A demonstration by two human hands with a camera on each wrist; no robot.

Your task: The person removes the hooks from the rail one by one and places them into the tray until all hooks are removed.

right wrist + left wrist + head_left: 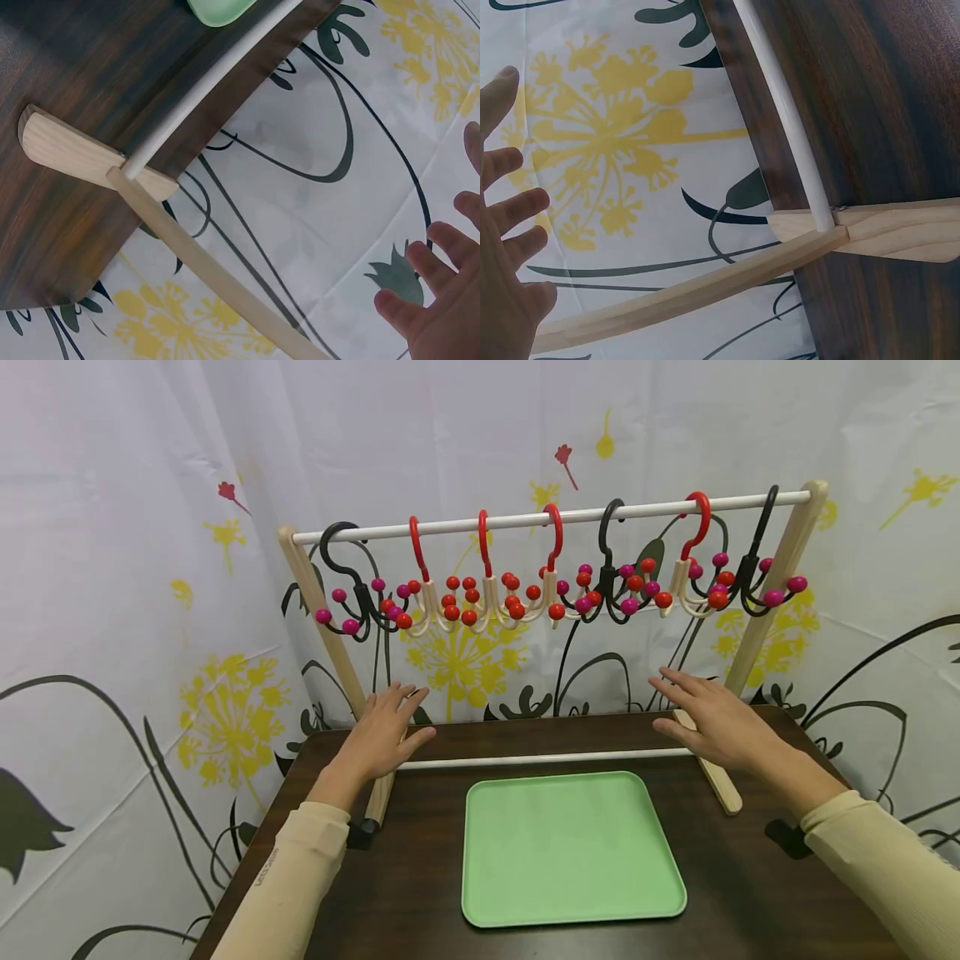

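My left hand [381, 731] is raised in front of the rack's left wooden post [324, 610], its fingers extended and nothing in it. On the other side my right hand [712, 718] is held up by the right post [780, 556], also with spread fingers and holding nothing. Above and between the hands, a white rail [517, 522] carries several multi-prong hooks. Some have a black hook top [609, 531], others a red hook top [555, 535] with cream prongs. Red and magenta balls tip the prongs. Below lies a light green tray [570, 852] with a bare surface.
The rack stands on a dark brown wooden table [405, 877], on wooden feet [75, 146] joined by a white lower bar [784, 105]. A white curtain [150, 485] printed with yellow, red and dark plants hangs behind and to the sides.
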